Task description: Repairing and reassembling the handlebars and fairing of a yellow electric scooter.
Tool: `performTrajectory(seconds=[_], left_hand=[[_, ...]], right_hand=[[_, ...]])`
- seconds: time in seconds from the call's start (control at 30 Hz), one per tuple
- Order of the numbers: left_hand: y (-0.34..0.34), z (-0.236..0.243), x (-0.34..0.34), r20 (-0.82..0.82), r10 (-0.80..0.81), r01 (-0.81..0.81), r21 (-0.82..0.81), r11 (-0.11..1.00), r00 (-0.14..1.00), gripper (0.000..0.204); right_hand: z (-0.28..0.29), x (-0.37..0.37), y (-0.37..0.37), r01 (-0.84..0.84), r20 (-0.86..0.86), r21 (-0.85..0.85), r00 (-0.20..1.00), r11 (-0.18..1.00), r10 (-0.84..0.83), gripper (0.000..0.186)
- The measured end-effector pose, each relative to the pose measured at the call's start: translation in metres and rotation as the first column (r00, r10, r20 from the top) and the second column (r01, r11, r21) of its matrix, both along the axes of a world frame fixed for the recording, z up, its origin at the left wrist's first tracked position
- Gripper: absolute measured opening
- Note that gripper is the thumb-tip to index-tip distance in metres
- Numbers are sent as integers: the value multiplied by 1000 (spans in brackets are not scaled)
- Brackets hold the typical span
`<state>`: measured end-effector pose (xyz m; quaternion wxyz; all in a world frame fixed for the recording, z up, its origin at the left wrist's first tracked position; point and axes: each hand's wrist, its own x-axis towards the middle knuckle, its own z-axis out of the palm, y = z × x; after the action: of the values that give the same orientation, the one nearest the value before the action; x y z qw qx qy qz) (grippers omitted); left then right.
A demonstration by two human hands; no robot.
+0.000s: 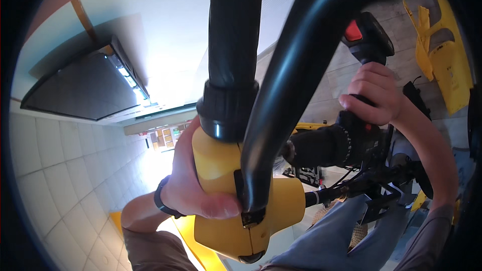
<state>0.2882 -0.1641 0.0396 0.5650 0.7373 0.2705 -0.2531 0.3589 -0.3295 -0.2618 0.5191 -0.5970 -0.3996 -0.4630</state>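
"Nearest item on my feed?"

"A curved, glossy black lever (301, 70) beside a black cylindrical grip (233, 35). Both meet a rounded yellow plastic housing (216, 165), low centre; I note the left hand (186, 188) clasping it."

"Right hand (376, 90)?"

"Wrapped round the handle of a black power tool (321, 145), nose toward the housing; contact I cannot tell."

"Farther?"

"Dark flat screen (90, 88), left; yellow plastic panels (452, 75), right."

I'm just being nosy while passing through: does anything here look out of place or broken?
The yellow panels at the upper right stand out: they seem to lie loose on the floor, not fitted to anything. I can't tell whether they're damaged. No spill is visible.
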Motion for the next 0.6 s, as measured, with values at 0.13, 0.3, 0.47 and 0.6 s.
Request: performTrajectory(seconds=[0.13, 0.3, 0.47, 0.6], left_hand=[[1, 0, -2, 82, -106, 104, 30, 994, 991, 92], [4, -4, 0, 150, -281, 271, 86, 959, 948, 90], [13, -4, 4, 149, -419, 408, 100, 908, 896, 88], [11, -5, 2, 208, -429, 421, 85, 903, 879, 83]], right_hand=[[0, 0, 4, 57, 21, -5, 998, 998, -57, 34], [3, 4, 4, 144, 54, 16, 988, 990, -144, 38], [9, 24, 5, 209, 150, 60, 965, 976, -216, 37], [9, 31, 5, 197, 194, 62, 959, 979, -205, 36]])
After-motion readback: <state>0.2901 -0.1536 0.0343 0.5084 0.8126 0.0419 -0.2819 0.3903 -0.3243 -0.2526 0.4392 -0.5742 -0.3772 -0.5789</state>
